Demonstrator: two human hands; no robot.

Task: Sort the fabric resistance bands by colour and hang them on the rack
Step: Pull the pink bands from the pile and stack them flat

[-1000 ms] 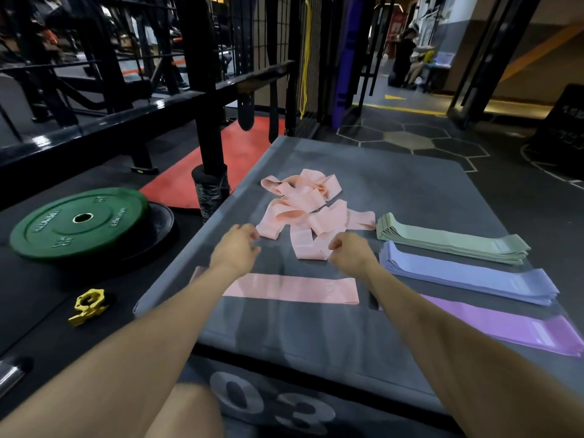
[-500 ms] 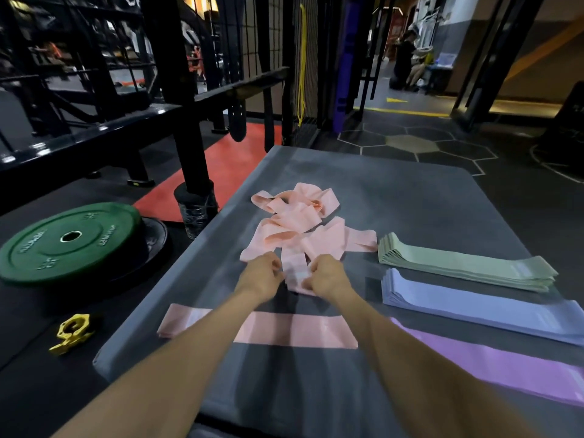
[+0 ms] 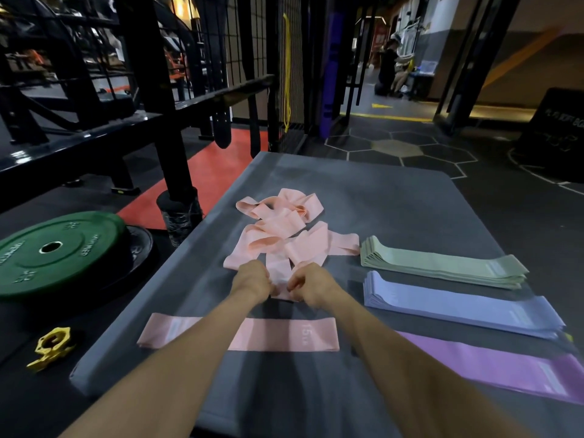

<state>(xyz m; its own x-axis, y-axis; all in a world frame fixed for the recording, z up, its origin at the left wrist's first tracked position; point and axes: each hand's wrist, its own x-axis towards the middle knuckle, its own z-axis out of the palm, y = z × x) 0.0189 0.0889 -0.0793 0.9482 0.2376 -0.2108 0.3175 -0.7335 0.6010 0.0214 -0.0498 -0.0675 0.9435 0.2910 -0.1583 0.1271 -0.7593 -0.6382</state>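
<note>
Both hands, left (image 3: 252, 281) and right (image 3: 311, 284), pinching one end of a pink band (image 3: 278, 273) from the messy pink pile (image 3: 284, 229) on the worktop (image 3: 395, 203). Probably soft, light, floppy. Best pulled out gently by that end.

1. A grey padded counter (image 3: 395, 197) fills the middle of the view.
2. A green weight plate (image 3: 57, 251) lies flat on the dark floor to the left, stacked on a black plate (image 3: 142, 245) whose edge shows beyond it.
3. A yellow barbell collar (image 3: 50, 347) sits on the floor near the counter's left front corner.
4. A red floor mat (image 3: 208, 181) lies beyond the plates.
5. A yellow cord (image 3: 287, 71) hangs against a wire mesh panel (image 3: 294, 58).
6. Hexagon floor markings (image 3: 398, 148) lie beyond the counter's far end.
7. A black plyo box (image 3: 556, 134) stands at the far right.
8. A person in black (image 3: 387, 67) is in the distant doorway area.
</note>
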